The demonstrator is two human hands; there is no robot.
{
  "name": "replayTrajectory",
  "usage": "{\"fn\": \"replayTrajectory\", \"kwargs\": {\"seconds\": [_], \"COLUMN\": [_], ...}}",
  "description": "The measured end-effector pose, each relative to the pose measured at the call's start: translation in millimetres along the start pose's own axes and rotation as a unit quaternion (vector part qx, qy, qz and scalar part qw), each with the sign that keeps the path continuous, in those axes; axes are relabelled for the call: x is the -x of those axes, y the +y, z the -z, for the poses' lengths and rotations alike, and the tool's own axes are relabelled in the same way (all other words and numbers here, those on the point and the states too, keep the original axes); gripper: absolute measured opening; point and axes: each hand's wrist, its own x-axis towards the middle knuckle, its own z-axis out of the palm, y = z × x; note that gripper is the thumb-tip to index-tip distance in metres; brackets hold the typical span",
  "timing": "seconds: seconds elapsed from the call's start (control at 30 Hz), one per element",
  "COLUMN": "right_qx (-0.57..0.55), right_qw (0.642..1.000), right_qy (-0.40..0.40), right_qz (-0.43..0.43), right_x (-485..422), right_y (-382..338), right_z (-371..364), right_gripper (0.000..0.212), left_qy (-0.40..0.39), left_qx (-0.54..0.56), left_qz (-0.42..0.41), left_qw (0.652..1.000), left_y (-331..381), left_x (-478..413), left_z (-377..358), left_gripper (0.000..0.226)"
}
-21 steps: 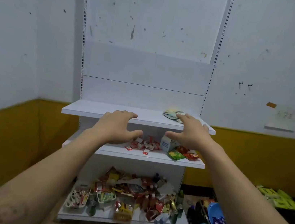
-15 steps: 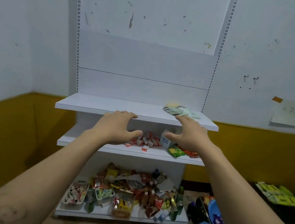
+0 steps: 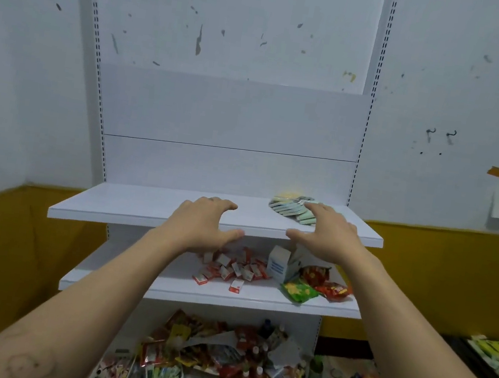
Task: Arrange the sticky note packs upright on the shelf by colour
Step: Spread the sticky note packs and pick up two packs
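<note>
- Sticky note packs (image 3: 292, 207): flat fanned heap, top shelf (image 3: 143, 206), right end.
- Right hand (image 3: 328, 235) spread, empty, at heap; left hand (image 3: 201, 227) loose, empty.
- Probably light, stiff, slick: pinch across edges.

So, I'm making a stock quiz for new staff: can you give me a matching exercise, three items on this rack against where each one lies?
Items:
1. sticky note packs
2. red-and-white packets
3. green snack bag

Places:
A. middle shelf, right end
B. top shelf, right end
C. middle shelf, centre

Pairs: 1-B, 2-C, 3-A
</note>
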Motion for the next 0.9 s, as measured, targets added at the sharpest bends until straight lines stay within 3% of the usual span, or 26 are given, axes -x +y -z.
{"fn": "replayTrajectory", "kwargs": {"seconds": [0.37, 0.9], "right_qx": [0.003, 0.040], "right_qw": [1.000, 0.997], "right_qy": [-0.012, -0.007], "right_qz": [-0.005, -0.059], "right_x": [-87, -285], "right_y": [16, -4], "right_z": [-32, -108], "right_gripper": [0.074, 0.075], "left_qy": [-0.003, -0.005], "left_qx": [0.025, 0.065], "left_qz": [0.003, -0.048], "left_qw": [1.000, 0.997], "left_y": [-28, -150], "left_x": [-86, -282], "left_z": [-35, -96], "left_gripper": [0.062, 0.062]}}
